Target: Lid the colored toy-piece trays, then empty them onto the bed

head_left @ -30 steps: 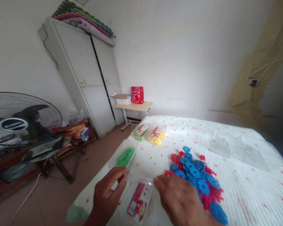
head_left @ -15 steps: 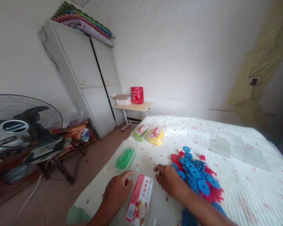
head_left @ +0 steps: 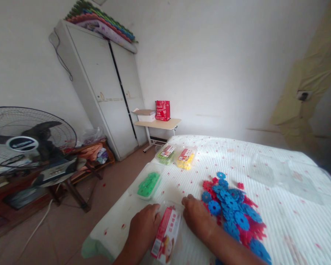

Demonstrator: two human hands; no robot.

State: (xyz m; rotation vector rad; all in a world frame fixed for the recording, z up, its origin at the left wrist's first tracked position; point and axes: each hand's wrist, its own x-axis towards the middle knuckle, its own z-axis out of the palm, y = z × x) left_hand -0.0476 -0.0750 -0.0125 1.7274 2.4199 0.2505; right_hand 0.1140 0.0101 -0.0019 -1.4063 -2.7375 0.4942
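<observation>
A clear plastic box [head_left: 168,235] with a red-and-white label lies in front of me. My left hand [head_left: 145,226] curls round its left edge near the far corner. At the far right corner my right hand [head_left: 195,213] has its bent fingers pressed to the rim. Just beyond the left hand stands an open clear tub with green plastic pieces [head_left: 149,185]. Right of my right hand spreads a pile of blue disc pieces [head_left: 231,206] mixed with red pieces [head_left: 253,228]; my forearm passes over its near side.
Two labelled clear boxes stand farther back, one with light green pieces [head_left: 167,154], one with yellow pieces [head_left: 186,158]. Clear plastic containers [head_left: 284,173] lie at the right of the quilted white cover [head_left: 215,147]. A fan [head_left: 24,143] stands left, past the cover's edge.
My left hand's thumb and fingers have drawn in against the box edge. The right hand has closed in slightly on the far right corner. The whole view has shifted a little.
</observation>
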